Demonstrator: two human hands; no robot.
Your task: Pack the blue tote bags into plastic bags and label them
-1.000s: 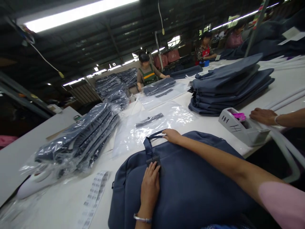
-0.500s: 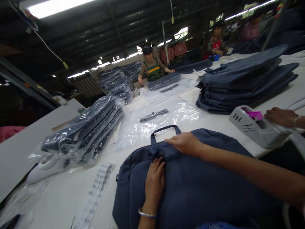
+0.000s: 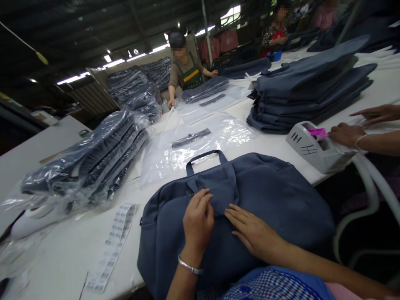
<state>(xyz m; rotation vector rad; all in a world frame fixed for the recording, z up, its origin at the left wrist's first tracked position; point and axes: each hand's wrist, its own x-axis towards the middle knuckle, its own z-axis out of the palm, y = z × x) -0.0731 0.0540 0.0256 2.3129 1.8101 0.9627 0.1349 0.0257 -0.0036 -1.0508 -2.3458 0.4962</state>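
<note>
Stacks of goods hem in your hands on the white table (image 3: pixel 59 262). Beyond your left hand (image 3: pixel 198 214) and off to its left sits a plastic-wrapped pile (image 3: pixel 90 148), its clear film spilling toward you. Nearer, left of that same hand, a strip of printed labels (image 3: pixel 111 246) lies apart from the bag. Straight ahead of your grip, past the bag's top edge, a clear plastic sheet (image 3: pixel 225 133) with a dark strip (image 3: pixel 191 138) on it covers the tabletop. Ahead and to the right of your right hand (image 3: pixel 254 233) rises an unwrapped navy stack (image 3: pixel 306 89); closer in, a grey dispenser (image 3: pixel 315 148) stands at the table's edge, with a co-worker's hand (image 3: pixel 345 134) against its far side. Further ahead, another co-worker (image 3: pixel 187 73) faces you.

Your navy bag (image 3: pixel 281 200) lies directly under both your hands, spreading out to either side of them. Its back handle (image 3: pixel 204 158) stands up beyond your fingers, while its front handle (image 3: pixel 233 177) flops down over the bag, just ahead of your fingertips. Your right hand rests loosely on the fabric, fingers extended and holding nothing. Your left fingers are bent by the handle's left base; you can't tell whether they pinch anything.
</note>
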